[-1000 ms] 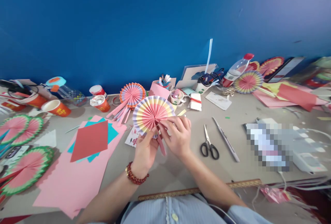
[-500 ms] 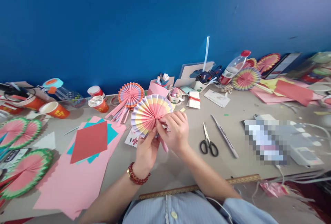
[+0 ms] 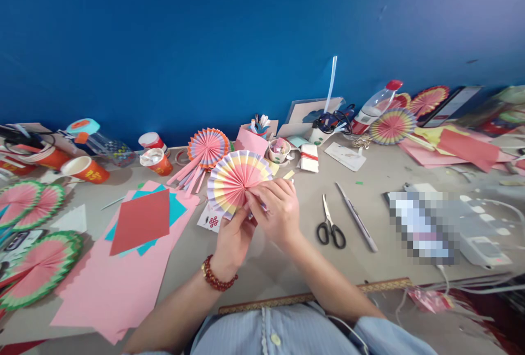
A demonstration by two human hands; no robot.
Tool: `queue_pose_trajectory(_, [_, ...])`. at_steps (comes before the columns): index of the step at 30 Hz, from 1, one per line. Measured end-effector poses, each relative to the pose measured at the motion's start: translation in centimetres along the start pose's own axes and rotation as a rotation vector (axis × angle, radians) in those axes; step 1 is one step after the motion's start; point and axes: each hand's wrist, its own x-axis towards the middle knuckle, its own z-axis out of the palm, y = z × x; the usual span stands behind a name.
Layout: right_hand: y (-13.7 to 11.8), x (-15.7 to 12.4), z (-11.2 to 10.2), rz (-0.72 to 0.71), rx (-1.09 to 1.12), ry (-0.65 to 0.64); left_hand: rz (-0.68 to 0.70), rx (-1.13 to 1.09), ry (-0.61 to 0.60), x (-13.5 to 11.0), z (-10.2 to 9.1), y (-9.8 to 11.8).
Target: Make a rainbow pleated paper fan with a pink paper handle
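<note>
A round pleated paper fan (image 3: 233,177), pink at the centre with yellow and lilac bands, is held up over the table. My left hand (image 3: 234,234) grips its lower edge from below, thumb near the centre. The fingers of my right hand (image 3: 279,207) are pinched at the fan's centre and right lower part, which they cover. Behind it lies an orange and lilac paper fan (image 3: 207,147) with pink strips. Partly under my left hand is a white card (image 3: 210,219) with a red knot pattern. Scissors (image 3: 328,223) and a grey pen-like cutter (image 3: 356,215) lie to the right.
Pink sheets (image 3: 118,289) with a red sheet (image 3: 141,221) and blue sheets lie at left, beside green-edged fans (image 3: 45,270). Paper cups (image 3: 86,170), a bottle (image 3: 375,106) and a cup of scraps (image 3: 279,150) stand along the blue wall. A phone (image 3: 422,226) lies at right.
The fan stays in both hands, and its pink strip below my right hand no longer shows. My fingers have shifted slightly at its centre. The camera view has moved a little.
</note>
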Motion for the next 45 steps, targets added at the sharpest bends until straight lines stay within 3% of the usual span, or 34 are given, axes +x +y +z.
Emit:
queue_pose_trajectory(9, [0.1, 0.0, -0.2, 0.067, 0.092, -0.066, -0.022, 0.007, -0.023, 0.2, -0.5, -0.5])
queue_pose_trajectory(16, [0.9, 0.4, -1.3, 0.005, 0.143, -0.191, -0.018, -0.035, 0.004, 0.1, -0.5, -0.2])
queue_pose_trajectory(29, [0.6, 0.4, -2.3, -0.063, 0.026, -0.371, -0.050, -0.035, 0.058, -0.3, -0.3, 0.4])
queue_pose_trajectory(45, [0.3, -0.1, -1.3, -0.046, -0.009, -0.125, 0.071, 0.087, 0.094, -0.7, -0.3, -0.3])
